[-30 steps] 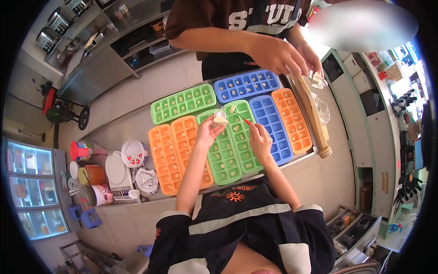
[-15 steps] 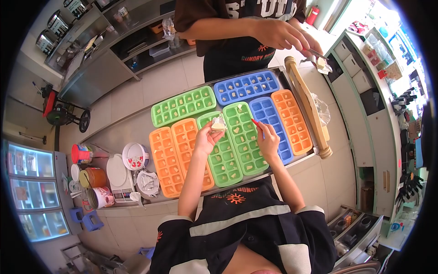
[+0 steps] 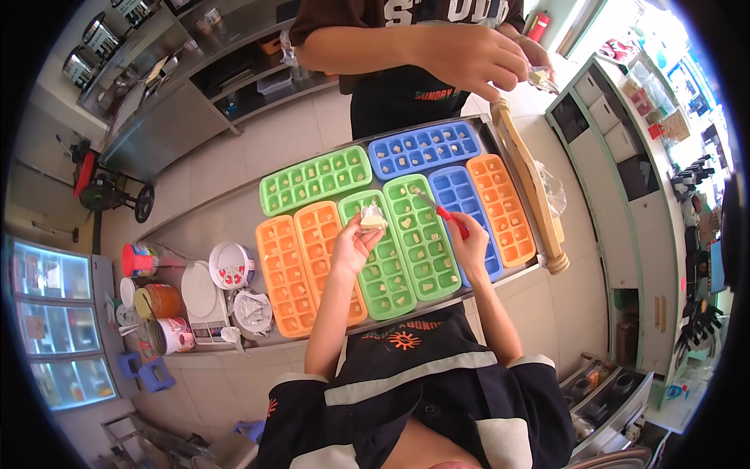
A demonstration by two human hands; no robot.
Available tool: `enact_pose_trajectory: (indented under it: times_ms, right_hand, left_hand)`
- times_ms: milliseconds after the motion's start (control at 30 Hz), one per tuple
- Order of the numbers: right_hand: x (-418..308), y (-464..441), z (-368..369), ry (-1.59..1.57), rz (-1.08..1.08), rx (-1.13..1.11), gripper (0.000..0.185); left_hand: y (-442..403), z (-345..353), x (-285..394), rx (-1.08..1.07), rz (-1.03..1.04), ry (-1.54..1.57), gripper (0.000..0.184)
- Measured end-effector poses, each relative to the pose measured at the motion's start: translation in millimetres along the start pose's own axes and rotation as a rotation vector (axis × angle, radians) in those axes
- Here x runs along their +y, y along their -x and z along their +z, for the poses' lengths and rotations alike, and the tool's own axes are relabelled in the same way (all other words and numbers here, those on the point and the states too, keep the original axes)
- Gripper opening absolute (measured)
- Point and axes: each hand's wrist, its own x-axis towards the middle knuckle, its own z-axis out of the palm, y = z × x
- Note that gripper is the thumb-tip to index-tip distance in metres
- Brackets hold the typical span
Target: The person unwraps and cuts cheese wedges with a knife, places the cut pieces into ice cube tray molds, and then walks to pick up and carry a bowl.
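Observation:
My left hand (image 3: pixel 355 246) is closed around a pale, butter-like block (image 3: pixel 373 222) in a peeled-back foil wrapper, held over a green ice cube tray (image 3: pixel 388 289). In my right hand (image 3: pixel 470 244) is a small red-handled knife (image 3: pixel 444 213). Its metal end reaches over the upper cells of a second green ice cube tray (image 3: pixel 423 248), where small pale pieces lie. Whether the metal touches a piece, I cannot tell. Orange trays (image 3: pixel 285 277) lie to the left; a blue tray (image 3: pixel 457 195) and another orange tray (image 3: pixel 500 207) lie to the right.
Across the metal table (image 3: pixel 199 215), another person's hand (image 3: pixel 476 62) is near a wrapped pale block (image 3: pixel 541 76). Tubs (image 3: pixel 232 266), a jar (image 3: pixel 160 302) and a white scale (image 3: pixel 205 301) stand at the left. A wooden bar (image 3: pixel 531 184) borders the trays at the right.
My right hand has drawn slightly down and right, and the knife's metal end now shows over the green tray. The other person's near hand has moved, covering more of their tool.

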Motion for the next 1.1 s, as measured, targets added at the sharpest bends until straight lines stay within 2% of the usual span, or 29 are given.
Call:
enact_pose_trajectory:
  times_ms: [33,100,133,400,500,567,667,900,1100]
  right_hand:
    - [-11,2,-8,0.003,0.0,-0.005,0.014]
    - [-30,7,-23,-0.08,-0.204,-0.15,0.013]
    - [-29,5,-28,0.023,-0.448,-0.122,0.016]
    - [-56,8,-55,0.027,-0.489,-0.13,0.016]
    - [-70,16,-56,0.05,-0.397,-0.104,0.017]
    - [-70,24,-53,0.077,-0.401,-0.097,0.019]
    - [-68,33,-45,0.101,-0.427,-0.078,0.021]
    - [-71,40,-39,0.118,-0.425,-0.08,0.021]
    - [-72,42,-34,0.113,-0.446,-0.078,0.021]
  left_hand:
    - [2,1,-2,-0.014,0.002,0.002,0.038]
    - [8,2,-4,-0.025,-0.003,0.004,0.039]
    - [11,4,-5,-0.05,-0.027,-0.002,0.038]
    - [42,24,-6,-0.15,-0.022,-0.03,0.038]
    - [48,29,-13,-0.105,0.065,0.034,0.038]
    - [51,29,-20,-0.093,0.236,0.136,0.037]
    - [55,37,-28,-0.019,0.328,0.182,0.037]
    - [60,45,-34,0.076,0.372,0.234,0.039]
    - [60,45,-39,-0.01,0.406,0.233,0.038]
